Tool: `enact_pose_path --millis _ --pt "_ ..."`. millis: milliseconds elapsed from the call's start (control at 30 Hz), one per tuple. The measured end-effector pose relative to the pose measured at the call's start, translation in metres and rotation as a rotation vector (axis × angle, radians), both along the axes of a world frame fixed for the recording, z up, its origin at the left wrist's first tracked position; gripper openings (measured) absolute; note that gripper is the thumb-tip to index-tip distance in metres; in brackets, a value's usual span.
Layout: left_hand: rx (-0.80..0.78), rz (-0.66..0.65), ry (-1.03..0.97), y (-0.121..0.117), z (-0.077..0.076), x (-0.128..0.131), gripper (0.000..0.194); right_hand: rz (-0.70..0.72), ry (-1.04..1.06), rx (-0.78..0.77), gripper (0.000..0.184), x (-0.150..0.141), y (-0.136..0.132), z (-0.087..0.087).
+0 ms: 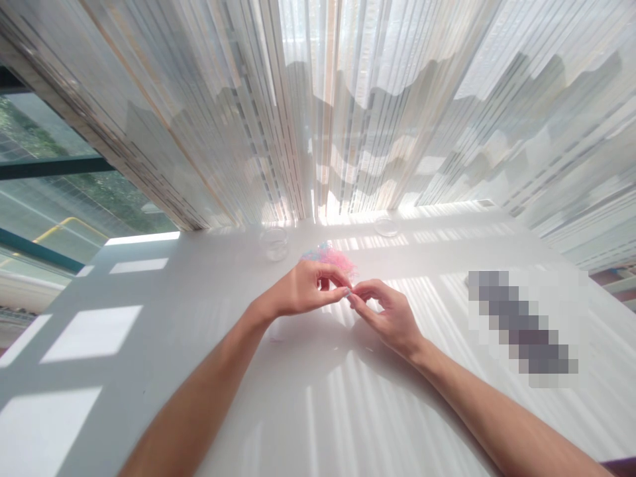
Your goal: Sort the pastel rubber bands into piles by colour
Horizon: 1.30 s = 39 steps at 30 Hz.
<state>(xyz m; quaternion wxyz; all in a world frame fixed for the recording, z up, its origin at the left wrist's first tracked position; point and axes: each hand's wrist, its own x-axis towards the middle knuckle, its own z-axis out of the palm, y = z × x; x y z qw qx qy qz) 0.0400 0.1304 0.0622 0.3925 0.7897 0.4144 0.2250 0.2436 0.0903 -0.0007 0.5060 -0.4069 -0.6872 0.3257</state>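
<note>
My left hand (pixel 308 288) and my right hand (pixel 385 315) meet fingertip to fingertip over a white table (pixel 199 371). Both hands are pinched closed on something tiny between them that I cannot make out. Just behind the fingers lies a small heap of pink and pale blue loops (pixel 330 258), partly hidden by my left hand. Both forearms reach in from the bottom of the view.
A small clear glass cup (pixel 274 243) stands at the back left of the heap, and a second clear round dish (pixel 386 225) at the back right. Sheer striped curtains (pixel 348 99) hang behind the table. A window (pixel 50 192) is at the left.
</note>
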Motion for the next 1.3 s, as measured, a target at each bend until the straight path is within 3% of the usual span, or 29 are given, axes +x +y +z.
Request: enact_pose_path --millis 433,767,900,1067,1167,1300 --pt "-0.060 -0.010 0.052 0.000 0.011 -0.009 0.023 -0.033 -0.004 -0.056 0.023 0.002 0.001 0.002" --pt "0.025 0.063 0.079 -0.002 0.026 -0.023 0.030 -0.009 0.018 -0.095 0.031 0.001 0.002 -0.001" --pt "0.066 0.140 0.159 -0.023 0.029 -0.040 0.025 0.037 -0.010 -0.069 0.026 -0.001 -0.001 -0.001" --pt "-0.001 0.229 0.321 -0.064 0.019 -0.086 0.029 0.091 -0.067 -0.088 0.025 -0.006 -0.009 0.001" --pt "-0.040 0.291 0.324 -0.085 0.013 -0.111 0.029 0.114 -0.081 -0.057 0.026 -0.010 -0.013 0.003" --pt "-0.051 0.360 0.291 -0.100 0.005 -0.125 0.030 0.119 -0.117 -0.025 0.025 -0.014 -0.017 0.006"
